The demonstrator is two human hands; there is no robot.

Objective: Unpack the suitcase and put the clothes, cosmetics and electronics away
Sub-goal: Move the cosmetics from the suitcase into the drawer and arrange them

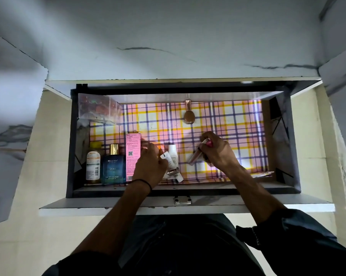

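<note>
**While both hands work, cosmetics line a plaid drawer**

Where the drawer [82, 193] stands pulled out, its front-left corner, at 8 o'clock, holds one yellow-capped bottle [92, 164], one blue cologne bottle [112, 168] and one pink carton [133, 154], side by side. Two white tubes [173, 156] and one rose-gold-capped piece [173, 172] lie at 6 o'clock. One copper compact [188, 114] sits at 12 o'clock, and one clear box [97, 106] at 10 o'clock.

The left hand [150, 166], a black band at its wrist, curls its fingers onto the smaller white tube. The right hand [218, 150], just right of centre, is closed round a pink lip-gloss tube [196, 157], with a red-tipped item poking from the fist.

A pink, yellow and purple checked liner [238, 126] covers the floor of the drawer, inside grey walls. A marble-patterned surface lies beyond, and cream tiles flank the unit. From 1 to 4 o'clock the liner is bare right up to the side wall.
</note>
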